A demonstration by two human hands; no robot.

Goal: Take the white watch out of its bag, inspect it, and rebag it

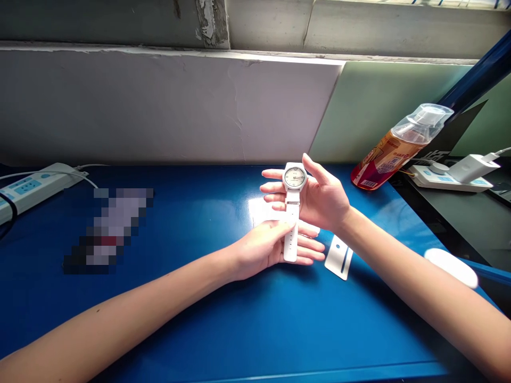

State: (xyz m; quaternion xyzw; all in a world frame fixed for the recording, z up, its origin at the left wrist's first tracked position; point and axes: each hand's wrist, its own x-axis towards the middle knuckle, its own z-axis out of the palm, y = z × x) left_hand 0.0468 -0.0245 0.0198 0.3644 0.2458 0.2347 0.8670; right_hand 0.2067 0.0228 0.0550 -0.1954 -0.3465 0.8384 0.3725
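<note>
1. Closest in, the blue table (239, 330), shining under both forearms.
2. Here's the left hand (261, 247), palm up, thumb pressed on the white strap of the watch (295, 180), fingers stretched out beneath: clamped on it!
3. Just beside those fingertips, a slotted white card (338, 258) lies flat; out right, a rounded white object (451, 267), too bright to make out.
4. A touch further, the right hand (325, 194): fingers apart, thumb up, the watch's dial in front of the fingers. So the watch sits above mid-table, dial end away, strap pointing back.
5. Over left, a pixelated item (120, 226), near a power strip (30, 186).
6. Far right, a tilted bottle (391, 151), another strip (451, 181) beside it.
7. At the back, the wall (159, 106).
</note>
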